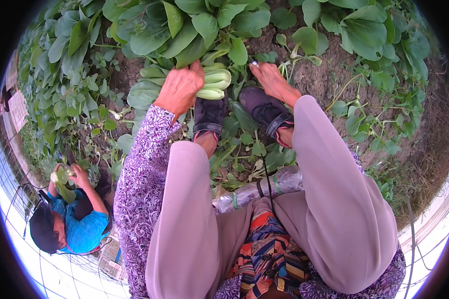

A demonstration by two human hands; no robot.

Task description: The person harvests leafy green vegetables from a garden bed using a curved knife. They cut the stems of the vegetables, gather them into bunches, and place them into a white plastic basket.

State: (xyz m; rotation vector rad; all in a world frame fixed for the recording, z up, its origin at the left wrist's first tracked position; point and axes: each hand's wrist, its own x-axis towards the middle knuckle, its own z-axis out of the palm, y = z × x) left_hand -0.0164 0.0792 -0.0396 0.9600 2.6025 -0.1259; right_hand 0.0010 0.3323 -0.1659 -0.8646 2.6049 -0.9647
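Note:
My left hand (183, 88) is closed around a bunch of bok choy, whose pale green stalks (215, 81) stick out to its right, above my left shoe. Dark green leaves of a standing bok choy plant (205, 28) hang just beyond the knuckles. My right hand (272, 81) is low over the soil, above my right shoe, with fingers curled. A small metal tool (254, 63) shows at its fingertips; it looks like a knife, but the hand hides most of it.
Leafy plants (67, 74) fill the left of the bed, with more bok choy (366, 30) at upper right. Loose leaves and weeds (355, 112) lie on the soil. A wrapped bundle (262, 188) is under my legs. At lower left a person in blue (82, 228) crouches, holding greens.

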